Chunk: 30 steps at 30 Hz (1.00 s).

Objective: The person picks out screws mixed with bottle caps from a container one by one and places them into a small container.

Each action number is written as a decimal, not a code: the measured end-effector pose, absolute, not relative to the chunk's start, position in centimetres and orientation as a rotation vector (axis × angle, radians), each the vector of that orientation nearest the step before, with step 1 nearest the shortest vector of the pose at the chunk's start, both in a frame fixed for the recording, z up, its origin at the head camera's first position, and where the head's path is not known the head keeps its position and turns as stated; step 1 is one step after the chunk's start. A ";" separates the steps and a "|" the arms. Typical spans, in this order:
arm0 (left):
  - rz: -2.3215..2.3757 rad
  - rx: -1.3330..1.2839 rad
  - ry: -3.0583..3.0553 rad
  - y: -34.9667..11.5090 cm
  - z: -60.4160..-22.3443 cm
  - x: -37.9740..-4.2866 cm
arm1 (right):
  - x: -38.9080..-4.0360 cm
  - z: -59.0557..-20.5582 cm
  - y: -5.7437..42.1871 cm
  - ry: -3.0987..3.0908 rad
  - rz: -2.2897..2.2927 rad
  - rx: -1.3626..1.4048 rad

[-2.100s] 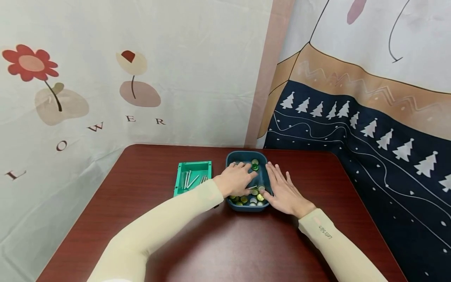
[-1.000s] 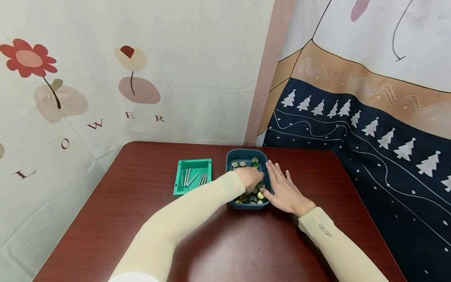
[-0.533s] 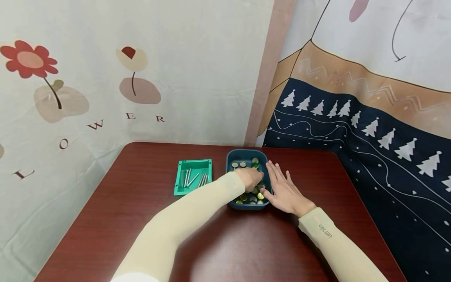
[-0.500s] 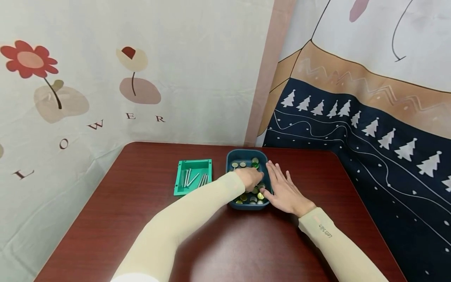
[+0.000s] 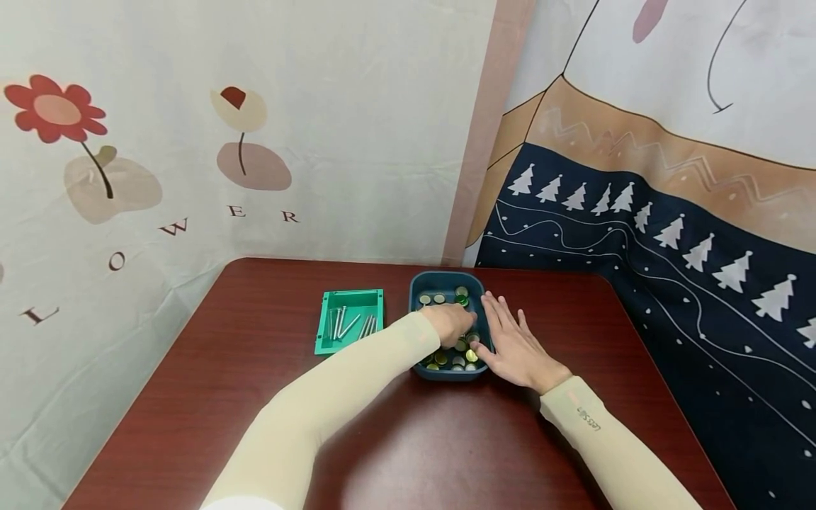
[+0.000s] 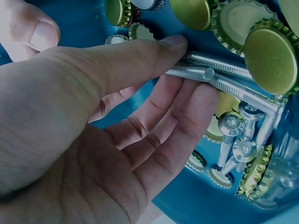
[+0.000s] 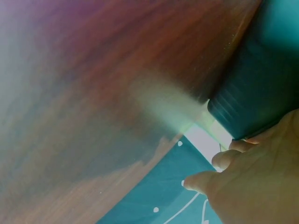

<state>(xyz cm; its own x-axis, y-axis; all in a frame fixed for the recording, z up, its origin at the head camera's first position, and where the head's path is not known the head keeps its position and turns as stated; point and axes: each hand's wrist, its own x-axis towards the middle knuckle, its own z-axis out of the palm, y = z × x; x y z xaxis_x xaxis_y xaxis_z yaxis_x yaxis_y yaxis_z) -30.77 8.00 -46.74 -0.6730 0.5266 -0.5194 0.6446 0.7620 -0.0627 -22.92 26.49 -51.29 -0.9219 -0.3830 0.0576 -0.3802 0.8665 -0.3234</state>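
Observation:
A blue bin (image 5: 417,283) holds bottle caps (image 6: 271,58) and silver bolts (image 6: 231,126). My left hand (image 5: 451,324) reaches down into it. In the left wrist view, its thumb and fingers pinch a bolt (image 6: 189,72) whose plain end sticks out past the fingertips. A second, threaded bolt (image 6: 219,64) lies alongside, just beyond the thumb tip. My right hand (image 5: 519,350) rests along the bin's right side with fingers straight and the thumb at the rim. From the head view, the left fingertips are hidden by the hand itself.
Left of the bin, a green tray (image 5: 326,312) holds several long bolts (image 5: 341,322), close beside the left forearm. Both stand near the back of the dark red table (image 5: 255,340). Printed cloths (image 5: 357,142) hang behind and to the right.
Two seconds ago my left hand lay spread over the bin's left part; it has since moved right and its fingers have closed downward among the contents. The right hand has stayed in place.

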 end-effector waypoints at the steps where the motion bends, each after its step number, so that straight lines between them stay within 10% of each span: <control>1: -0.324 0.883 2.478 7.9 -46.6 -30.7 | -22.9 -51.3 26.5 3.026 -0.521 -0.619; 30: 0.068 0.941 2.537 3.6 -43.2 -28.3 | -22.7 -51.0 26.2 3.037 -0.522 -0.607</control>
<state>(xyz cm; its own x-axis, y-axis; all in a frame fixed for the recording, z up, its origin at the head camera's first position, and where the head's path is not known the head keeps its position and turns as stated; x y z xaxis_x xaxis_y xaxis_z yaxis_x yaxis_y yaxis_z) -28.26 3.64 -43.21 -0.6766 0.6320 -0.3779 0.6108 0.7683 0.1915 -22.66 26.23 -51.03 -0.9253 -0.3740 0.0630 -0.3736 0.8701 -0.3214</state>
